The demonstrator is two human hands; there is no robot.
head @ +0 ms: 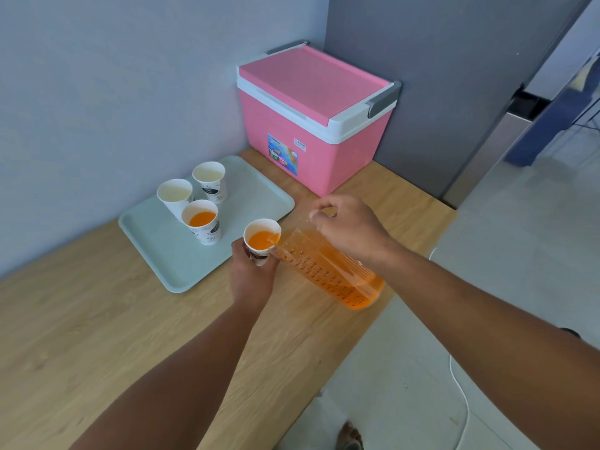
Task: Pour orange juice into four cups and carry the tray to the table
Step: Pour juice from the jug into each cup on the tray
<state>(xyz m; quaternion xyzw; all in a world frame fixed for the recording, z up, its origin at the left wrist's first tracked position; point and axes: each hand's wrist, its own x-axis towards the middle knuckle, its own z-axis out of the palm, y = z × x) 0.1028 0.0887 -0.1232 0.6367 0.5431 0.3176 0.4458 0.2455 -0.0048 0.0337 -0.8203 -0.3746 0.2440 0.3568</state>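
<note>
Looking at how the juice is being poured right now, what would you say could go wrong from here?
1. The left hand holds the cup in the air near the tray's edge, so spill would likely hit the wooden counter.
2. The pitcher is steeply tilted and quite full; a surge could overfill the small cup.
3. The right hand grips only near the pitcher's top, so it might slip.

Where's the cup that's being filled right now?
In the head view, the cup being filled is held in the left hand above the tray's near right edge, its rim against the tilted jug.
</note>
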